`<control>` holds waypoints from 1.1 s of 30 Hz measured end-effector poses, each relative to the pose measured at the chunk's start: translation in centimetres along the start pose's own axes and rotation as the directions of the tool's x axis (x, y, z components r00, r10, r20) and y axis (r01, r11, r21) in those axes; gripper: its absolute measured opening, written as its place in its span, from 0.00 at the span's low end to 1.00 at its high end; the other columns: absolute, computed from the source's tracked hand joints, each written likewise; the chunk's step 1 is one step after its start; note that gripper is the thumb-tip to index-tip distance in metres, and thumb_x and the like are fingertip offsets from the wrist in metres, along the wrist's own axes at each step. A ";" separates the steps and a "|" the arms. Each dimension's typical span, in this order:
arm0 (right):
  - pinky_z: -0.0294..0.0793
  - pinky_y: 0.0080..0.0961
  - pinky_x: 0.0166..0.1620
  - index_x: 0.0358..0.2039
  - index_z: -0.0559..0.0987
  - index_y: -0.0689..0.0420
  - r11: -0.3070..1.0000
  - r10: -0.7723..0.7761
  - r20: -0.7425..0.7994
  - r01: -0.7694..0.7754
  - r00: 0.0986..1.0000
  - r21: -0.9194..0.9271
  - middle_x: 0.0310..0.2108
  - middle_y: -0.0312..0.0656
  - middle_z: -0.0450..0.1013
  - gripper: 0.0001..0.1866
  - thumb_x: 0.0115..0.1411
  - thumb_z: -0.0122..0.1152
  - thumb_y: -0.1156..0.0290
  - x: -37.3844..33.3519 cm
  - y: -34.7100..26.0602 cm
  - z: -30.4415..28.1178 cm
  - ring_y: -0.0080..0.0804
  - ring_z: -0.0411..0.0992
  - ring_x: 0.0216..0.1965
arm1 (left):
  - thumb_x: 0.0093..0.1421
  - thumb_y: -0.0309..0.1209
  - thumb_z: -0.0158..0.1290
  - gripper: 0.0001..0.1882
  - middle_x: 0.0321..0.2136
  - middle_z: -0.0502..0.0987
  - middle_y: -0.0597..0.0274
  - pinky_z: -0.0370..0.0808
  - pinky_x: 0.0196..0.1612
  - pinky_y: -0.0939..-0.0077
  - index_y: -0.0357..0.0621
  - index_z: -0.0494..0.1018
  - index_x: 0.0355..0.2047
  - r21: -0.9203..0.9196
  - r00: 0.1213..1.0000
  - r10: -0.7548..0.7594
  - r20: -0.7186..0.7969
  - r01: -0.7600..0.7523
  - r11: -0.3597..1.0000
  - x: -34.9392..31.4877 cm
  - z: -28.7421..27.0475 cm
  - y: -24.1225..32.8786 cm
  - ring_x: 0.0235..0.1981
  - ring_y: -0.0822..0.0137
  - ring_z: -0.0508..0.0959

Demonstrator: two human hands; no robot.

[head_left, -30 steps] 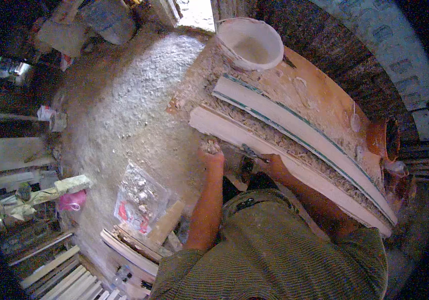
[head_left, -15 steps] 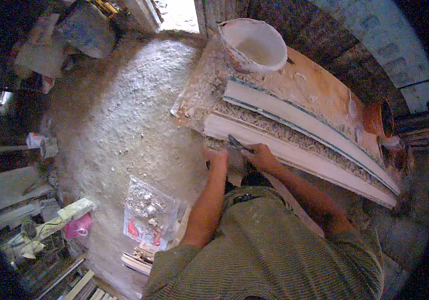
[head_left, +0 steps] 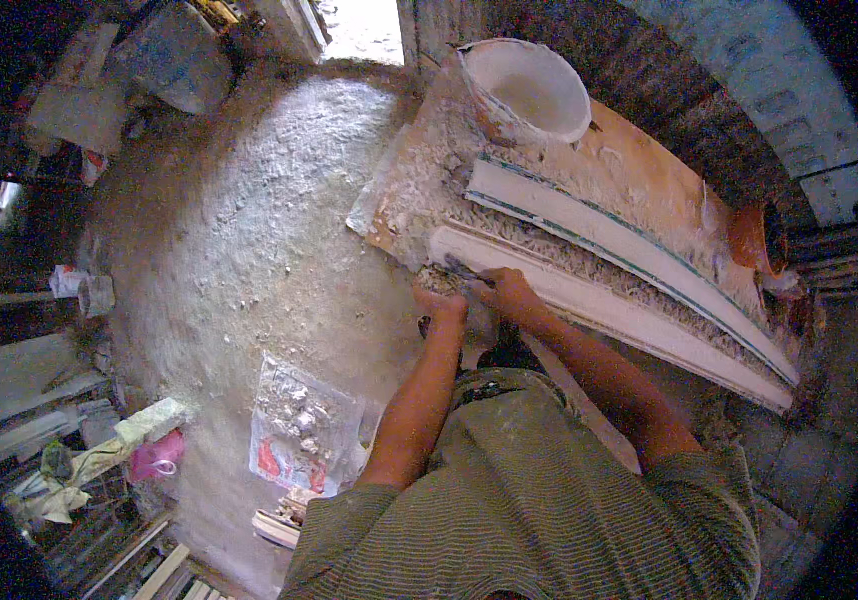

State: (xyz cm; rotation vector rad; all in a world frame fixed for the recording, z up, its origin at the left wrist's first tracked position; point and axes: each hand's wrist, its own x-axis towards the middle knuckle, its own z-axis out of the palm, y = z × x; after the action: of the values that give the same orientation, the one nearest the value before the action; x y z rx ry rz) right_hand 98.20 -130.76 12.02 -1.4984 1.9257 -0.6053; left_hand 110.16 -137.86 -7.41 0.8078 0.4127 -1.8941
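Observation:
My left hand [head_left: 441, 305] is cupped at the near left end of a long white moulding [head_left: 589, 305]. Grey-white plaster crumbs [head_left: 437, 280] lie in its palm. Closed round the handle of a small dark-bladed trowel [head_left: 461, 268], my right hand [head_left: 511, 293] is just to the right. The blade points left, over or against the crumbs; contact cannot be made out. Behind the moulding runs a second long pale strip [head_left: 629, 245] with dark green edges. Crumbled plaster fills the gap between the two, and both rest on a dusty orange-brown board [head_left: 649, 150].
A plaster-coated bucket [head_left: 529, 90] stands at the board's far left, an orange bucket [head_left: 757, 240] lies tipped at its right. On the floor, left of me, is a plastic sheet [head_left: 304, 425] with plaster lumps. Timber and a pink bag [head_left: 157, 455] are at lower left.
Both hands have drawn closer together, and the trowel blade has come to my left palm, where more crumbs show. The whole view has shifted slightly, so the board appears farther right.

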 end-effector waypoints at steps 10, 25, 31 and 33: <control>0.78 0.43 0.52 0.45 0.84 0.64 0.970 0.236 0.069 -0.240 0.969 0.049 0.42 0.59 0.81 0.21 0.63 0.63 0.58 4.1 -1.3 3.5 0.56 0.81 0.44 | 0.66 0.46 0.42 0.22 0.47 0.80 0.60 0.79 0.52 0.58 0.49 0.77 0.50 0.123 0.997 0.048 -0.059 -0.041 0.992 -1.1 1.2 1.3 0.48 0.57 0.80; 0.72 0.42 0.56 0.61 0.74 0.58 0.911 -0.273 -0.389 0.106 0.880 -0.400 0.48 0.53 0.75 0.26 0.61 0.60 0.76 5.6 6.6 -5.7 0.54 0.72 0.50 | 0.65 0.44 0.48 0.21 0.38 0.82 0.52 0.83 0.35 0.57 0.38 0.76 0.44 -0.171 0.999 -0.030 0.041 0.036 0.985 -6.3 -6.3 13.8 0.35 0.52 0.81; 0.72 0.44 0.57 0.59 0.71 0.64 0.610 -0.351 -0.090 0.155 0.932 -0.777 0.48 0.54 0.72 0.23 0.65 0.54 0.70 11.0 11.8 -6.0 0.51 0.71 0.51 | 0.64 0.42 0.52 0.14 0.29 0.79 0.58 0.80 0.37 0.62 0.44 0.77 0.35 -0.213 0.972 0.236 -0.001 -0.230 0.949 -11.7 -17.8 25.4 0.32 0.59 0.80; 0.72 0.44 0.57 0.59 0.71 0.64 0.714 -0.257 -0.132 0.095 0.957 -0.694 0.48 0.53 0.72 0.24 0.64 0.56 0.68 10.8 12.1 -5.4 0.49 0.71 0.51 | 0.62 0.42 0.54 0.13 0.27 0.79 0.59 0.79 0.34 0.63 0.46 0.78 0.33 -0.029 0.879 0.473 0.059 -0.472 0.881 -12.7 -23.5 29.7 0.30 0.60 0.79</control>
State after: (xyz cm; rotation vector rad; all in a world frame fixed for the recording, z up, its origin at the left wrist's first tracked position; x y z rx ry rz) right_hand 84.29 -138.25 5.47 -2.1681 2.3423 -0.1145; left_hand 148.52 -128.59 -13.58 0.7543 0.1646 -1.4516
